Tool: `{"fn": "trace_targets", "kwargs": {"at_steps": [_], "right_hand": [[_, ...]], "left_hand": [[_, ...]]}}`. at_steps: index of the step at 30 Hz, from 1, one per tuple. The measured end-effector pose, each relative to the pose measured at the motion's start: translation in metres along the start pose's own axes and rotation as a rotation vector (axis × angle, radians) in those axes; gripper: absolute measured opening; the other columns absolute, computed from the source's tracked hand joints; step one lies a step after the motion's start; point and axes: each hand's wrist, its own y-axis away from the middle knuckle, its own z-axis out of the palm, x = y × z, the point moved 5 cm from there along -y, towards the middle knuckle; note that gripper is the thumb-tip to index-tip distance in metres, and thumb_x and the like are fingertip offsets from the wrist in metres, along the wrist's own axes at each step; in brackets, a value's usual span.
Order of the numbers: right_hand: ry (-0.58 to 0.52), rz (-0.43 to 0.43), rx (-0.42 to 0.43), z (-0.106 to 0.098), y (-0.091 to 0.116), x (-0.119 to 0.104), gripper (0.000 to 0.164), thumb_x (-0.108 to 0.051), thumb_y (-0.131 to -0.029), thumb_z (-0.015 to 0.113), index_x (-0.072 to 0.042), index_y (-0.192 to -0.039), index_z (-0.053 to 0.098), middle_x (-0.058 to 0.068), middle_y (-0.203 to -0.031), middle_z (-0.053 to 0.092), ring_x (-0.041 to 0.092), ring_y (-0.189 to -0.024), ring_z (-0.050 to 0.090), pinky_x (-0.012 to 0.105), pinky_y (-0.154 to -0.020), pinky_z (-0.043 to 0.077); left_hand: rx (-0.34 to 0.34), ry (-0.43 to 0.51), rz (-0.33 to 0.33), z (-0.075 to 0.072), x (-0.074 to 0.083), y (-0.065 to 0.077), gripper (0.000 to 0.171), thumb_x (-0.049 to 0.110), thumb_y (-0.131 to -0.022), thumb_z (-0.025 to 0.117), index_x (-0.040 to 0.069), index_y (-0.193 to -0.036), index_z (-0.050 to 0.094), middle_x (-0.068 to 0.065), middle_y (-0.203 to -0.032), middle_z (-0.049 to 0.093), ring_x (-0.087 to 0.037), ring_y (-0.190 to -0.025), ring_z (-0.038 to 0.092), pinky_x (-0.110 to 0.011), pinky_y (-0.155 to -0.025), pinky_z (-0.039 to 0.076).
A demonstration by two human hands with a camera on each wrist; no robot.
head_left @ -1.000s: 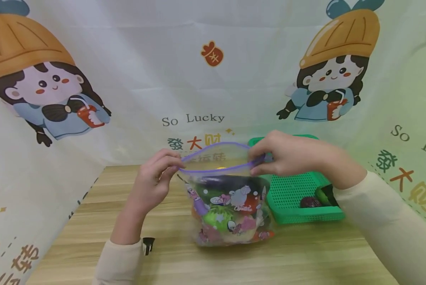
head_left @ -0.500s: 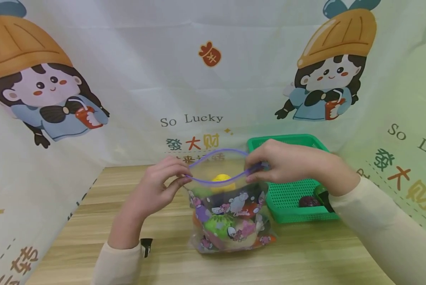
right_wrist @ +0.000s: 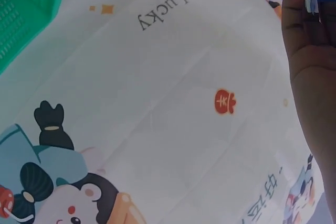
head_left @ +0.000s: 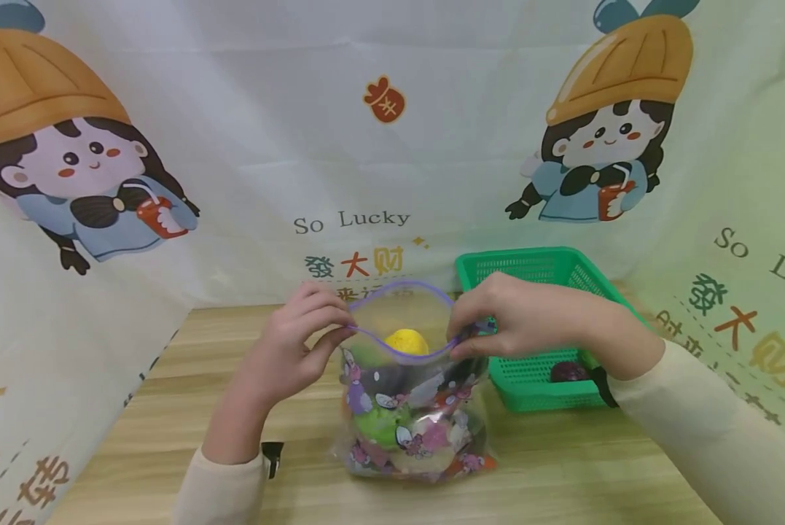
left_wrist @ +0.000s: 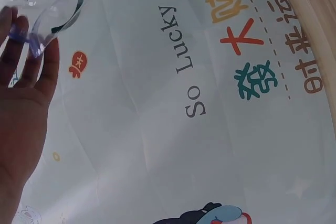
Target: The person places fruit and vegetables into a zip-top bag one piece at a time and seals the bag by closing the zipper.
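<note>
A clear zip bag [head_left: 425, 437] printed with cartoon figures stands on the table, its purple-edged mouth spread wide. My left hand [head_left: 300, 343] pinches the left end of that rim between thumb and fingers. At the opposite end, my right hand [head_left: 510, 317] pinches the rim too. Inside the bag a yellow round item [head_left: 407, 341] shows at the top, over a dark purple one. A bright green leafy-looking item [head_left: 382, 426] lies lower down. The left wrist view shows the left hand [left_wrist: 29, 72] at the bag's corner; the right wrist view shows the right hand [right_wrist: 315, 51] likewise.
Behind and right of the bag, a green perforated basket [head_left: 543, 399] stands on the wooden table [head_left: 189, 408]. In it lies a dark purple item [head_left: 568, 372], with a green one partly hidden by the right wrist. A printed cloth [head_left: 267, 146] hangs behind the table.
Both hands have lowered the bag's rim and drawn it nearer, and its mouth has opened wider. The yellow item inside shows more fully now.
</note>
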Motion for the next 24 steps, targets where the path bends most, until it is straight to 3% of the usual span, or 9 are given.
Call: {"fn": "trace_targets", "kwargs": {"at_steps": [2,5,9,11,15,17,21,24], "right_hand": [[-0.011,0.036,-0.050,0.005,-0.002,-0.001,0.008,-0.027,-0.091,0.067,-0.020,-0.091,0.071,-0.016,-0.087,0.064,-0.002,-0.078,0.058,0.021,-0.069,0.053],[-0.016,0.109,-0.080,0.007,-0.003,-0.001,0.014,-0.035,-0.094,0.062,-0.025,-0.088,0.070,-0.017,-0.079,0.063,-0.003,-0.069,0.055,0.020,-0.063,0.051],[0.009,0.207,-0.110,0.008,-0.011,0.000,0.030,-0.041,-0.099,0.051,-0.025,-0.076,0.064,-0.012,-0.058,0.051,0.001,-0.048,0.043,0.021,-0.052,0.043],[0.040,0.230,-0.148,0.012,-0.021,-0.001,0.027,-0.036,-0.100,0.051,-0.023,-0.079,0.064,-0.012,-0.058,0.049,0.001,-0.046,0.043,0.021,-0.052,0.043],[0.165,0.203,-0.267,0.027,-0.048,-0.010,0.009,-0.025,-0.095,0.061,-0.021,-0.093,0.068,-0.015,-0.073,0.061,0.000,-0.062,0.055,0.021,-0.062,0.050],[0.253,0.203,-0.330,0.037,-0.060,-0.013,0.005,-0.026,-0.091,0.065,-0.021,-0.093,0.067,-0.015,-0.076,0.060,0.002,-0.066,0.055,0.021,-0.062,0.049],[0.400,0.239,-0.415,0.056,-0.076,-0.013,0.017,-0.026,-0.086,0.067,-0.020,-0.074,0.057,-0.008,-0.066,0.051,0.009,-0.058,0.045,0.025,-0.053,0.042],[0.426,0.292,-0.454,0.062,-0.079,-0.006,0.023,-0.026,-0.085,0.066,-0.019,-0.068,0.052,-0.005,-0.067,0.046,0.011,-0.059,0.042,0.026,-0.054,0.041]], "left_hand": [[-0.047,0.018,-0.024,0.002,-0.002,0.003,0.020,-0.008,-0.075,0.075,0.008,-0.086,0.069,0.001,-0.090,0.065,-0.018,-0.094,0.054,-0.035,-0.091,0.045],[-0.061,0.028,-0.024,0.001,-0.004,0.003,0.019,-0.007,-0.076,0.074,0.008,-0.087,0.069,0.002,-0.091,0.065,-0.015,-0.091,0.056,-0.029,-0.086,0.047],[-0.021,0.024,0.021,0.002,0.000,0.000,0.021,-0.009,-0.075,0.074,0.006,-0.088,0.070,-0.001,-0.091,0.065,-0.013,-0.087,0.057,-0.023,-0.072,0.049],[0.007,0.024,0.042,0.004,0.002,-0.002,0.022,-0.011,-0.073,0.075,0.005,-0.087,0.070,-0.003,-0.091,0.064,-0.014,-0.085,0.058,-0.024,-0.069,0.049],[0.064,0.034,0.069,0.007,0.007,-0.003,0.025,-0.016,-0.070,0.074,0.003,-0.087,0.069,-0.007,-0.090,0.063,-0.018,-0.084,0.058,-0.027,-0.068,0.050],[0.090,0.035,0.080,0.007,0.009,-0.004,0.026,-0.018,-0.069,0.073,0.002,-0.086,0.069,-0.008,-0.089,0.062,-0.019,-0.083,0.057,-0.029,-0.068,0.050],[0.117,0.031,0.107,0.007,0.012,-0.006,0.027,-0.020,-0.068,0.071,0.001,-0.085,0.069,-0.009,-0.089,0.062,-0.021,-0.083,0.057,-0.030,-0.069,0.050],[0.126,0.037,0.125,0.007,0.015,-0.009,0.027,-0.021,-0.069,0.070,0.000,-0.085,0.068,-0.010,-0.089,0.062,-0.022,-0.083,0.057,-0.030,-0.070,0.050]]}}
